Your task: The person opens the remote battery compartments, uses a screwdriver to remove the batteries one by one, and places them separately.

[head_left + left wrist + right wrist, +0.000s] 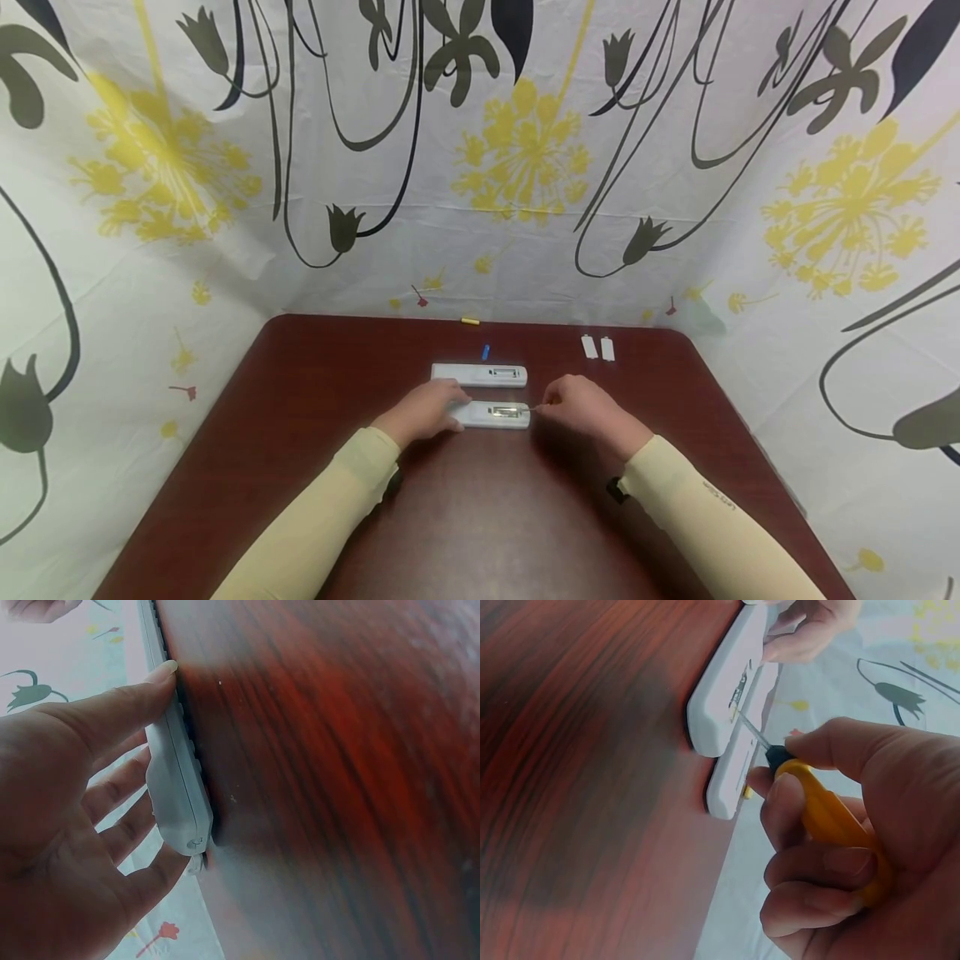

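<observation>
A white remote control (477, 418) lies face down on the table, the battery slot in its back uncovered. My left hand (423, 410) grips its left end, thumb along the near edge and fingers on the far side. In my right hand (581, 404) is a screwdriver with a yellow handle (834, 817) and a black collar. Its thin metal tip reaches into the slot's right end in the right wrist view. Just behind lies a second white remote control (461, 375), also face down, its slot uncovered too.
Past the remotes lie a small blue cylinder (486, 352) and a small yellow cylinder (470, 321), the latter at the back edge. Two white battery covers (598, 347) sit at the back right. A flowered curtain (420, 183) surrounds the dark red table (330, 358).
</observation>
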A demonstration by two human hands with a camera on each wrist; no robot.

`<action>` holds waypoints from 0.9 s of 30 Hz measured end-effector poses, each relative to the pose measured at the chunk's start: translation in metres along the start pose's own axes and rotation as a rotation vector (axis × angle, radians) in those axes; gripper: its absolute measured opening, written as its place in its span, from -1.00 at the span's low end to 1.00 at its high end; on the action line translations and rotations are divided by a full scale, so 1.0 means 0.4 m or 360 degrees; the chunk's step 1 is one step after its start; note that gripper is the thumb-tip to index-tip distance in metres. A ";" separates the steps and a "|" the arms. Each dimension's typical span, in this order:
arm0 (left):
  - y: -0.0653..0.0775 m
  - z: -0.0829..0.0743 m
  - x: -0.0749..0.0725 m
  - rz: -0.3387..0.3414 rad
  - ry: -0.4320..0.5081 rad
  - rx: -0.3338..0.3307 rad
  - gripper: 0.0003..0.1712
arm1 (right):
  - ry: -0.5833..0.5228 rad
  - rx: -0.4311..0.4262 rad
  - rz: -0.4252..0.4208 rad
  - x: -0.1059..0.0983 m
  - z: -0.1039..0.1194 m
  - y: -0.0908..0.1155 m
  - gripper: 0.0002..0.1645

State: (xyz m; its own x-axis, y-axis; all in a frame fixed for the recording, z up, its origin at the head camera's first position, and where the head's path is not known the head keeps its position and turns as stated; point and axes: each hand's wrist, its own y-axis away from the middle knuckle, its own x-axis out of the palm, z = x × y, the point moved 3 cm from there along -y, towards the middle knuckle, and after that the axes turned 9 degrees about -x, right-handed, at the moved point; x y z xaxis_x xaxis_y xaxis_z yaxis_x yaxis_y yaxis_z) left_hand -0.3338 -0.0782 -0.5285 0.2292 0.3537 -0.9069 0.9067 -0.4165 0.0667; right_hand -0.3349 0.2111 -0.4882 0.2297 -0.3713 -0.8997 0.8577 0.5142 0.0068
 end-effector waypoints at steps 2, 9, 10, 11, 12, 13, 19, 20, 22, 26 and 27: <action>0.000 0.000 0.001 -0.0002 -0.0001 -0.0005 -0.50 | 0.0013 -0.0011 0.0030 0.000 0.004 -0.002 -0.81; 0.000 0.000 0.003 -0.0003 -0.0015 -0.0025 -0.50 | 0.0051 -0.0017 0.0103 -0.004 0.015 -0.013 -0.80; 0.000 0.000 0.002 -0.0004 -0.0013 -0.0025 -0.50 | 0.0061 -0.0019 0.0111 -0.006 0.018 -0.015 -0.79; 0.001 -0.001 0.001 -0.0006 -0.0011 -0.0026 -0.50 | 0.0068 -0.0020 0.0117 -0.009 0.021 -0.016 -0.78; 0.001 -0.002 0.001 -0.0007 -0.0008 -0.0025 -0.50 | 0.0076 -0.0017 0.0125 -0.011 0.024 -0.017 -0.77; 0.001 -0.002 0.000 -0.0007 -0.0004 -0.0022 -0.50 | 0.0080 -0.0014 0.0134 -0.013 0.027 -0.017 -0.77; -0.003 -0.002 0.003 -0.0005 -0.0005 0.0000 -0.49 | 0.0094 -0.0012 0.0162 -0.019 0.033 -0.020 -0.77; -0.003 -0.002 0.003 -0.0007 -0.0008 0.0004 -0.49 | 0.0105 -0.0014 0.0165 -0.020 0.035 -0.022 -0.76; -0.004 -0.001 0.003 -0.0010 -0.0014 0.0012 -0.49 | 0.0135 -0.0019 0.0169 -0.022 0.042 -0.029 -0.73; -0.002 -0.001 0.001 -0.0007 -0.0008 0.0019 -0.48 | 0.0217 -0.0032 0.0188 -0.029 0.069 -0.047 -0.74; -0.001 -0.002 0.000 -0.0007 -0.0003 0.0025 -0.49 | 0.0246 -0.0043 0.0189 -0.030 0.077 -0.052 -0.75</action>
State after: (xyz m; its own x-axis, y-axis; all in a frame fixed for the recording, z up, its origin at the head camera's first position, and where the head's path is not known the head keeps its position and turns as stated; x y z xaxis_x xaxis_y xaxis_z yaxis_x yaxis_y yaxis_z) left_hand -0.3341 -0.0775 -0.5284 0.2244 0.3542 -0.9079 0.9022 -0.4278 0.0561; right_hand -0.3413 0.1809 -0.4639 0.2532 -0.1845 -0.9497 0.8157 0.5686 0.1070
